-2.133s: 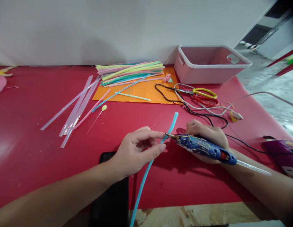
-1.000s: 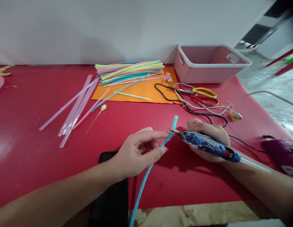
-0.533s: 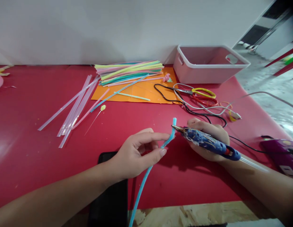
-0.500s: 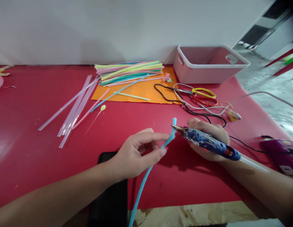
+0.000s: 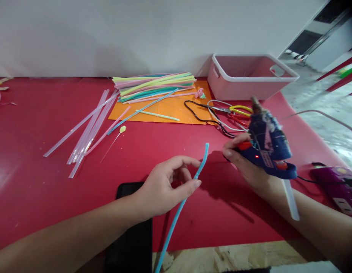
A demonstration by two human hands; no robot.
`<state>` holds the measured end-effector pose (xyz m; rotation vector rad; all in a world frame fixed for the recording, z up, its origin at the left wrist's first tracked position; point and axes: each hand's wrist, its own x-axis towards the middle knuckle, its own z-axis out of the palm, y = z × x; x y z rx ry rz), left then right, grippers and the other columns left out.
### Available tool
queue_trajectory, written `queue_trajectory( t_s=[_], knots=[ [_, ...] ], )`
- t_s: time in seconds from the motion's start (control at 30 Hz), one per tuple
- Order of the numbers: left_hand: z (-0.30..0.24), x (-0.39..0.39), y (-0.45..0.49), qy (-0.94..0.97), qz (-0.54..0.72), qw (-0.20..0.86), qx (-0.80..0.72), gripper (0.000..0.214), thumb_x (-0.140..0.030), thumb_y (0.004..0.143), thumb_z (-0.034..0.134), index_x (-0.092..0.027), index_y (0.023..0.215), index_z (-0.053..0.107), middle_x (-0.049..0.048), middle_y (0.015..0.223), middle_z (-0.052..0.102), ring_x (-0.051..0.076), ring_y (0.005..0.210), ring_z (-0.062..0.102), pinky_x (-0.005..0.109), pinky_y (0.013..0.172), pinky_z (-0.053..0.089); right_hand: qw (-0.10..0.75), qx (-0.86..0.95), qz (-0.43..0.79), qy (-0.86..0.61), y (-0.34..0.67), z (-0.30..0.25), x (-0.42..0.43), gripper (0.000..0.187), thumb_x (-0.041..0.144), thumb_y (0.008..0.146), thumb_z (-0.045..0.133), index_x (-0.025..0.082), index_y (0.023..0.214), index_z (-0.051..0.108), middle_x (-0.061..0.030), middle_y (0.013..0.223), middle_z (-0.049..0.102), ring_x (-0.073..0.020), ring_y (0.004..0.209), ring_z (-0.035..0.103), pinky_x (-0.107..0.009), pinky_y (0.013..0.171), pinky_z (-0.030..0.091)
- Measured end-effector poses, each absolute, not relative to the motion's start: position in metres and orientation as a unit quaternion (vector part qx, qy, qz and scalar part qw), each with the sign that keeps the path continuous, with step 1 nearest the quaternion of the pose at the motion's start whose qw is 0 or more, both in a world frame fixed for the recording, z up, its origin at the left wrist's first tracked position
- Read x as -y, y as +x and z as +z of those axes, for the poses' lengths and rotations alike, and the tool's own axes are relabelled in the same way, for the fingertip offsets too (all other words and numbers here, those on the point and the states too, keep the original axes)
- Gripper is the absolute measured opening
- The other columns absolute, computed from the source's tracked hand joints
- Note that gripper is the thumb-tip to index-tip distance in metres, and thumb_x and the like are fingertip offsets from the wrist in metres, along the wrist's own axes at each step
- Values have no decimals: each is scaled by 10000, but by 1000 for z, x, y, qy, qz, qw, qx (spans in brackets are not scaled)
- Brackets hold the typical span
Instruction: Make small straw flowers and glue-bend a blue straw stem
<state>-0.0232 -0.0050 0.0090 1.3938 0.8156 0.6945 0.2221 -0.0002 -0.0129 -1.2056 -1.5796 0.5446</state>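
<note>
Between the thumb and fingers of my left hand (image 5: pixel 170 185) is a light blue pipe cleaner (image 5: pixel 176 220), its upper end bent slightly and pointing up. The lower end runs down past the bottom of the view. My right hand (image 5: pixel 247 163) grips a worn blue hot glue gun (image 5: pixel 269 140) by its handle, nozzle tilted upward and apart from the pipe cleaner. A small red light glows on the gun, and a clear glue stick (image 5: pixel 290 201) sticks out of its back. Under my left forearm lies a black flat object (image 5: pixel 130 242), partly hidden.
Coloured pipe cleaners (image 5: pixel 156 88) lie on an orange sheet (image 5: pixel 127 113) at the back. Clear glue sticks (image 5: pixel 92 129) rest to the left. Scissors (image 5: pixel 240 110) and cables lie before a pink basket (image 5: pixel 252 89). A purple power strip (image 5: pixel 335 185) is at the right edge.
The glue gun has moved away from the pipe cleaner's tip to the right, and its nozzle has swung upward. My left hand keeps its hold, with the tip now leaning less sharply.
</note>
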Motion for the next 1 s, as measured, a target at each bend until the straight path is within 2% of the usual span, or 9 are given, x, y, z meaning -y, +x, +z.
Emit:
queue_trajectory(
  t_s=[0.07,0.13,0.23,0.37,0.5,0.63,0.77,1.0],
  knots=[
    [9,7,-21,615,309,621,-374,211,-317,858,697,-195,935,543,-32,729,587,86,622,541,208,572,431,561,614,307,-463,213,-10,5,223,290,836,749,287,925,543,-2,834,666,-198,791,705,-335,695,601],
    [10,9,-21,634,311,595,-384,277,-353,852,707,-208,833,472,-27,724,602,89,606,543,209,542,416,573,576,382,-440,203,-8,14,274,319,837,755,298,966,514,13,861,692,-184,786,719,-327,710,612],
    [10,12,-21,678,312,542,-386,327,-362,842,714,-219,772,428,-26,692,612,94,576,527,225,532,403,546,565,456,-418,191,-6,26,276,317,858,737,304,985,493,38,860,717,-162,771,729,-302,699,616],
    [11,14,-21,714,321,498,-372,296,-267,835,691,-222,744,413,-16,702,631,105,610,565,234,578,429,512,568,536,-357,180,-2,31,295,281,830,767,290,928,489,50,837,723,-146,757,727,-265,642,599],
    [11,13,-21,716,323,500,-364,314,-268,837,685,-226,730,392,-14,691,642,112,613,595,234,584,450,514,575,530,-353,176,0,29,290,254,823,768,286,902,491,57,786,711,-138,685,699,-286,631,587],
    [12,13,-20,710,316,515,-363,354,-294,830,697,-229,720,367,-8,661,661,111,582,595,229,558,444,539,568,499,-370,179,-2,25,392,215,788,796,294,918,435,70,772,693,-135,690,701,-299,676,595],
    [12,12,-20,700,301,538,-361,365,-304,828,703,-229,726,360,-9,672,659,102,574,582,211,528,427,556,540,474,-418,184,-9,21,435,292,743,835,285,905,432,66,728,657,-147,667,680,-312,663,581],
    [9,9,-21,671,271,582,-372,301,-325,835,711,-211,778,438,-32,683,615,73,543,508,200,514,398,601,519,425,-436,194,-19,13,451,217,731,835,299,951,450,86,738,657,-157,709,689,-345,743,578]
  ],
)
